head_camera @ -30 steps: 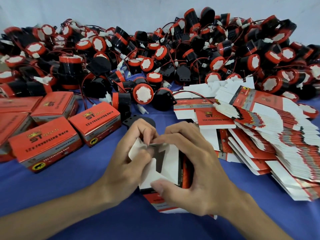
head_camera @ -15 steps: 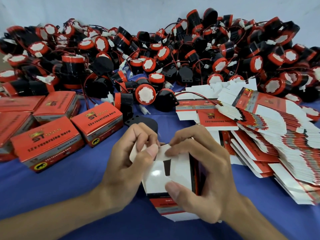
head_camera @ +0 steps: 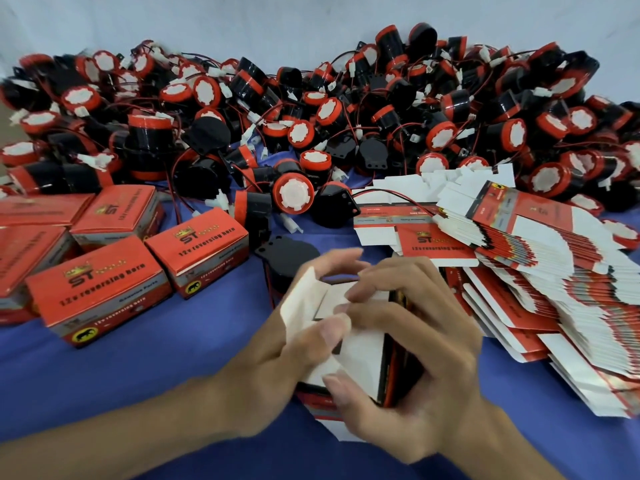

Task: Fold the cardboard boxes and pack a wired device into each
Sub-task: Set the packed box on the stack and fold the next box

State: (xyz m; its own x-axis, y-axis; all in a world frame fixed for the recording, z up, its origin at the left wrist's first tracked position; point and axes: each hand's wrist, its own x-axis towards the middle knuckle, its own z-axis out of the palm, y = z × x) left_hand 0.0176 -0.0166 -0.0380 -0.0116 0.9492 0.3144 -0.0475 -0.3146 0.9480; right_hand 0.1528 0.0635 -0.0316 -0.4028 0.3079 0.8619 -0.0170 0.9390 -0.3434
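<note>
Cardboard box [head_camera: 360,348], only one, is held in both hands near the front edge of the worktop [head_camera: 138,375], about at its middle. It is half folded, smooth and white inside, red and black outside. The left hand [head_camera: 277,368] has its fingers curled behind a white flap [head_camera: 301,303] and the thumb pressed on it. The right hand [head_camera: 426,351] grips the body of the box, thumb on the near side, fingers bent over the top; they are blurred.

Toward the left edge stand at least five closed boxes [head_camera: 100,289], red and rectangular. Toward the right edge lies a fanned stack of flat boxes [head_camera: 571,278], too many to count. Along the far edge is a big heap of round black-and-red devices [head_camera: 294,194] with thin red wires, also not countable. A blue cloth covers the worktop.
</note>
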